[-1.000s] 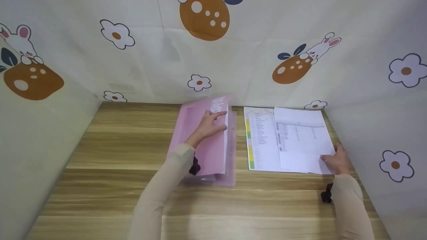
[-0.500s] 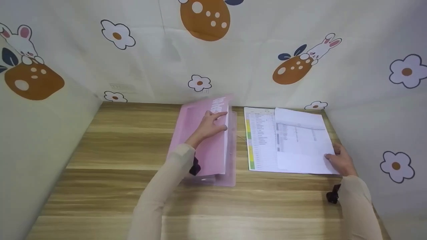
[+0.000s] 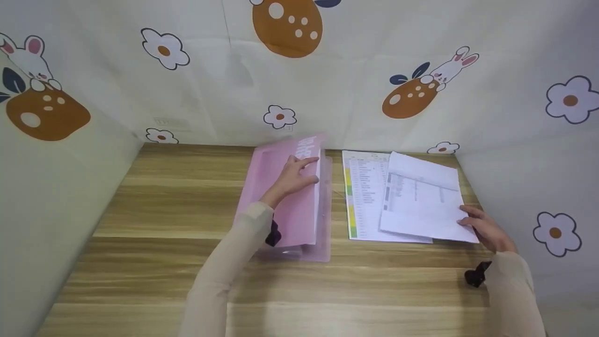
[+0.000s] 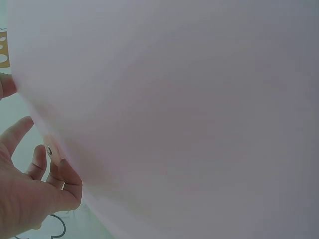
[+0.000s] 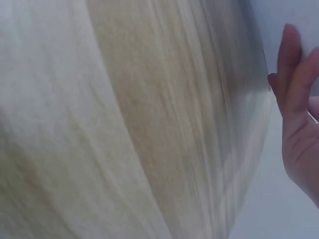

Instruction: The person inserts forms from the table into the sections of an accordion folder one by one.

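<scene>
A pink plastic folder point(image 3: 302, 215) lies left of centre on the table, its cover raised a little with white paper showing inside. My left hand point(image 3: 292, 177) holds the cover by its right edge; in the left wrist view the left hand point(image 4: 37, 189) has its fingertips at that edge, beside a small snap button. On the right, my right hand point(image 3: 489, 229) grips the lower right edge of a printed sheet point(image 3: 421, 210), which lies slanted over another sheet with yellow and green cells point(image 3: 367, 215). The right wrist view shows the right hand point(image 5: 299, 109) at its edge.
The wood-grain table point(image 3: 164, 220) meets a pale curtain point(image 3: 210, 93) printed with oranges, rabbits and flowers at the back and both sides. The right forearm is close to the right-hand curtain. A dark camera point(image 3: 477, 275) sits on the right wrist.
My right hand has shifted right and slightly down while gripping the printed sheet. That sheet has turned clockwise and uncovered more of the coloured one. The left hand stays at the folder.
</scene>
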Tool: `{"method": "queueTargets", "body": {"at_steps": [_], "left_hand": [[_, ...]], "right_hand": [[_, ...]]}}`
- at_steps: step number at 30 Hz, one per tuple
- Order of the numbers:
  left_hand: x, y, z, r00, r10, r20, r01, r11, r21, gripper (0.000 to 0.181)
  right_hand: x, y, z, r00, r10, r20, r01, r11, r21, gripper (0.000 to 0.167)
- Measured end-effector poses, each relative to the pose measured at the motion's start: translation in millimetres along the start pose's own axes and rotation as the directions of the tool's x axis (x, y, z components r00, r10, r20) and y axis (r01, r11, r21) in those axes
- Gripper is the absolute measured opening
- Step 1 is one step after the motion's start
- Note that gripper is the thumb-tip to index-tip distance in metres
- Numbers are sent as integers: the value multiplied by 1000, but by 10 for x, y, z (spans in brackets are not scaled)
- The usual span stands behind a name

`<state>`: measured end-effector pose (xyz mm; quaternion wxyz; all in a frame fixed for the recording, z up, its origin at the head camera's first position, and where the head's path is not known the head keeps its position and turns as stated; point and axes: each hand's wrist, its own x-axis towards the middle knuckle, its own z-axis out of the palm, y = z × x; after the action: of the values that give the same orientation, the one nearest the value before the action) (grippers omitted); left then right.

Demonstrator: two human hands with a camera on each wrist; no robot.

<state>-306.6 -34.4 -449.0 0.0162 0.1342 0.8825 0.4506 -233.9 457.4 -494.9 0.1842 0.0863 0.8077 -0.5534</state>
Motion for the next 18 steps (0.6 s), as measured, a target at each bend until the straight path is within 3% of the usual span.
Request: {"method": "queueTargets", "body": {"at_steps": [4,7,12,18], "left_hand": [[-6,-1,3,1000,-8,3,8,1000,-16,57],[-7,-5,5,1000,-9,0,9,1000,-20,58],[-4,-10,2,1000,-3,-4,3,1000,-12,57],[-3,2,-9,1000,4,-5,-4,1000,-3,56]], "right_hand": [[19,16,50,994,-29,-109,32,999,31,64],[28,2,98,984,-59,-168,60,998,0,59],[20,-38,177,974,-110,-197,93,991,-96,56],[-14,-57,248,945,-148,-290,126,988,-91,50]]}}
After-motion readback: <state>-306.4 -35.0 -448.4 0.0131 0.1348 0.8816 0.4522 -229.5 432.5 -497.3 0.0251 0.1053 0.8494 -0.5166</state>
